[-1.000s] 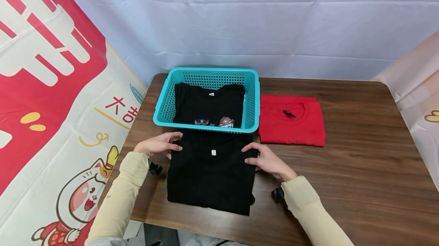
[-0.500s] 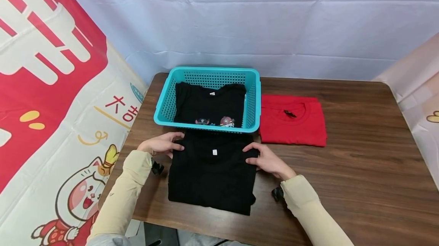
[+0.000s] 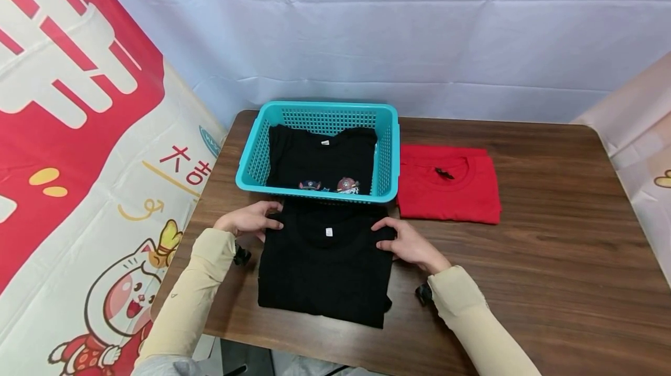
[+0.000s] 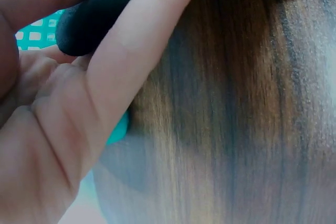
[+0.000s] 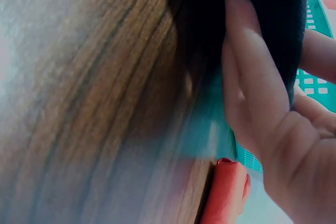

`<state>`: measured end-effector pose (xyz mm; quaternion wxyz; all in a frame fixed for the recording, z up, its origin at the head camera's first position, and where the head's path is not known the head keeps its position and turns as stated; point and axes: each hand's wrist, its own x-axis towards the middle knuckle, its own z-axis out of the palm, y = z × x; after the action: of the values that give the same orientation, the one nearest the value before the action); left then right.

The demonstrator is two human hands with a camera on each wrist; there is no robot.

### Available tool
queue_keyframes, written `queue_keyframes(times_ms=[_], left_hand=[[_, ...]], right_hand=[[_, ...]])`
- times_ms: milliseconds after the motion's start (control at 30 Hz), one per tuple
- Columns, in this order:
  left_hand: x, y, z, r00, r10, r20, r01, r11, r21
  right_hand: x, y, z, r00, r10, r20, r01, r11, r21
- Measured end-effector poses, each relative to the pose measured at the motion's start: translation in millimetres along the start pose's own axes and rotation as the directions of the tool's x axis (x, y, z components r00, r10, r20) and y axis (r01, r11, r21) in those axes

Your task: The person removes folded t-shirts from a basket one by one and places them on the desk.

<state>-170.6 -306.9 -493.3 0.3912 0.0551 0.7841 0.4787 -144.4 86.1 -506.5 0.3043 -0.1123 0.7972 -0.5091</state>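
A folded black T-shirt lies on the table in front of the basket, its small white neck label facing up. My left hand pinches the shirt's upper left edge. On the opposite side my right hand grips the upper right edge. In the left wrist view a fold of black cloth sits between thumb and fingers. The right wrist view likewise has black cloth between thumb and fingers, with some fingers under it. The shirt's top end runs up to the basket's front wall.
Behind the shirt stands a turquoise plastic basket holding another folded black T-shirt with cartoon prints. A folded red T-shirt lies right of the basket on the brown wooden table. A white curtain hangs behind.
Both hands keep their hold on the black T-shirt in nearly the same place. The view shifts very slightly; nothing else visibly moves.
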Motion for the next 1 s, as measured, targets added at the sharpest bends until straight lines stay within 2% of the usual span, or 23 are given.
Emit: queue_keyframes(times_ms=[200,633,800,1000], left_hand=[[1.3,1.3,0.3,1.0,0.016,-0.013,-0.015,0.999,0.046],[2.0,2.5,2.6,1.0,-0.007,-0.023,0.008,0.999,0.035],[-0.7,5.8,1.2,0.999,0.027,-0.02,-0.024,0.994,0.106],[-6.2,9.2,-6.0,0.997,0.065,-0.053,-0.053,0.977,0.208]], right_hand=[[-0.5,0,-1,1.0,-0.001,0.004,0.001,1.0,-0.004],[-1.0,-1,-1,1.0,0.01,-0.015,-0.011,0.999,-0.032],[-2.2,-2,-3,1.0,0.011,-0.018,-0.011,0.999,-0.038],[-4.3,-3,-11,0.999,-0.003,-0.032,0.001,0.996,-0.084]])
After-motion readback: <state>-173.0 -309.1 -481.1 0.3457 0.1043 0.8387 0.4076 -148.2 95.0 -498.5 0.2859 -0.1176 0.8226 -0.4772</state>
